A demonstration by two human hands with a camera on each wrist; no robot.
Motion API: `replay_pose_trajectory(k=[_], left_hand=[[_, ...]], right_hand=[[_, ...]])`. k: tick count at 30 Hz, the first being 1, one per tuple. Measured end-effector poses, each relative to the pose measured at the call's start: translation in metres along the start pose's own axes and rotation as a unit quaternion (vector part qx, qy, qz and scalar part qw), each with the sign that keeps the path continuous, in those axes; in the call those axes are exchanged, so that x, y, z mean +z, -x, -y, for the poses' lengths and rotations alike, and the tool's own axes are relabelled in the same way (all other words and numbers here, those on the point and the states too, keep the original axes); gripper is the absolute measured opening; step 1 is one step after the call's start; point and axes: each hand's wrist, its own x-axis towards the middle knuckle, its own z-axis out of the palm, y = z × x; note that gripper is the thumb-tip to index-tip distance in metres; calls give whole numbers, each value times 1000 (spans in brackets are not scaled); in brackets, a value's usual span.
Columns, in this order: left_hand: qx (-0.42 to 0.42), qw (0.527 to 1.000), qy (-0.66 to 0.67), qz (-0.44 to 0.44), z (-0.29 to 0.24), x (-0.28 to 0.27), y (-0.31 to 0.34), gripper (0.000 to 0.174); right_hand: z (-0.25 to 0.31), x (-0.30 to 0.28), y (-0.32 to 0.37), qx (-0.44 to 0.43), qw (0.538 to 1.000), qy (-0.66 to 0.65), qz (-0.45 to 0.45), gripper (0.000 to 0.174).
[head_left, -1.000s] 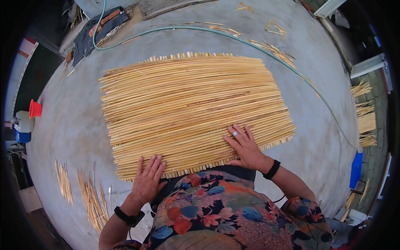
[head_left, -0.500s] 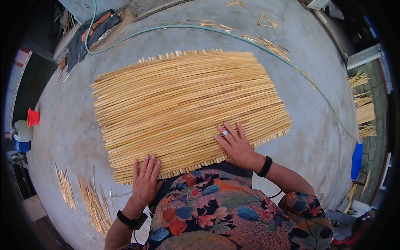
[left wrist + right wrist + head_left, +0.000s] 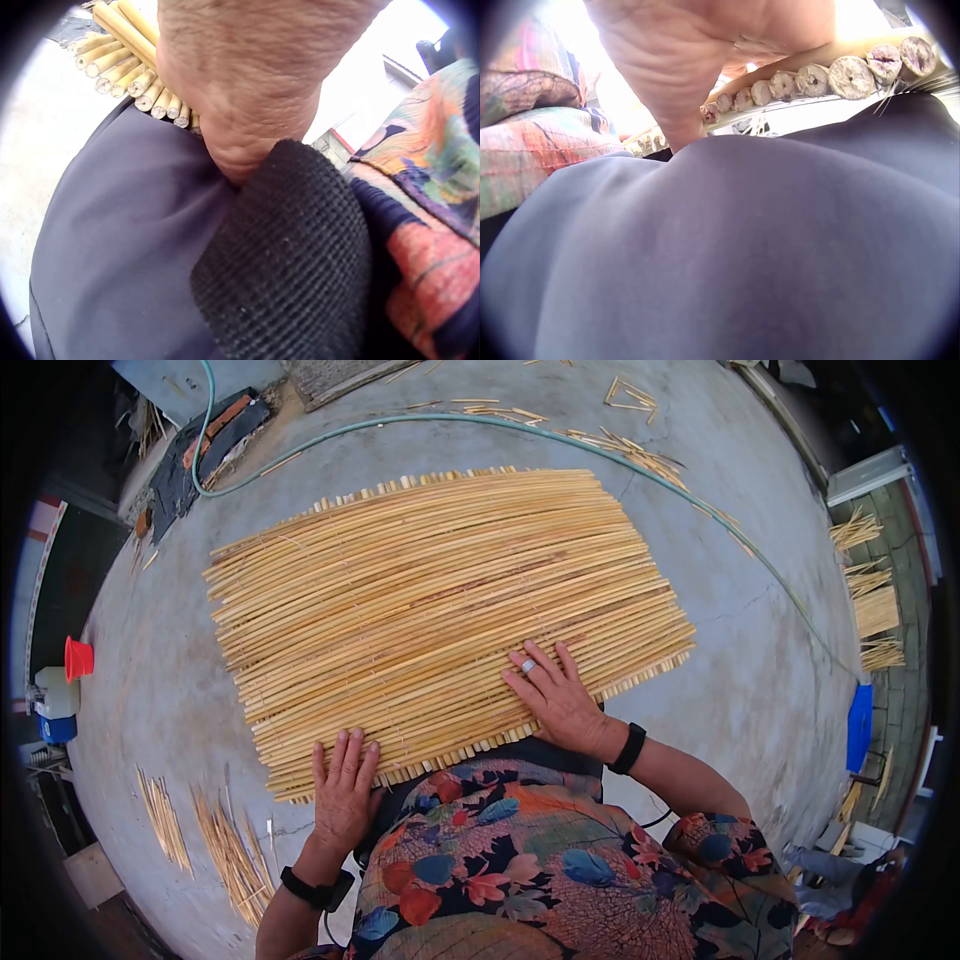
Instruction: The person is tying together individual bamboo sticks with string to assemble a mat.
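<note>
A large mat of straw-coloured reed stalks (image 3: 440, 590), two layers laid crosswise and bound with thin thread, lies tilted before the person, its near edge over the dark-clothed lap (image 3: 742, 240). My left hand (image 3: 345, 795) rests near the mat's near left corner, fingers extended on top. Further right, my right hand (image 3: 560, 705), wearing a ring, lies flat on the stalks with fingers spread. Both thumbs stay at the near edge, partly hidden. Cut stalk ends (image 3: 851, 77) show beside the palm in the right wrist view; more stalk ends (image 3: 112, 71) appear beyond the left hand.
A green hose (image 3: 440, 417) curves across the concrete floor (image 3: 740, 660) behind the mat. Loose stalks lie at the back (image 3: 630, 452) and in bundles at the left (image 3: 230, 850). A red bucket (image 3: 78, 658) stands far left, a blue object (image 3: 859, 728) far right.
The mat has shifted slightly left and its right side has turned upward in the head view. Both hands moved along with it, still resting on it.
</note>
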Motion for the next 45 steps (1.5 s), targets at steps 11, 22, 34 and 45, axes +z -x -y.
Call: replay_pose_trajectory(k=[11, 22, 34, 45], left_hand=[[-7, 1000, -7, 1, 1, 0, 2, 74], [-78, 995, -20, -54, 16, 1, 40, 72], [-83, 994, -12, -63, 24, -5, 43, 70], [-80, 984, -102, -125, 24, -14, 26, 66]], right_hand=[[-1, 7, 0, -2, 1000, 13, -23, 88], [7, -3, 0, -31, 998, 50, -6, 83], [15, -3, -6, -68, 989, 128, -5, 62], [21, -20, -12, -71, 991, 109, 19, 59]])
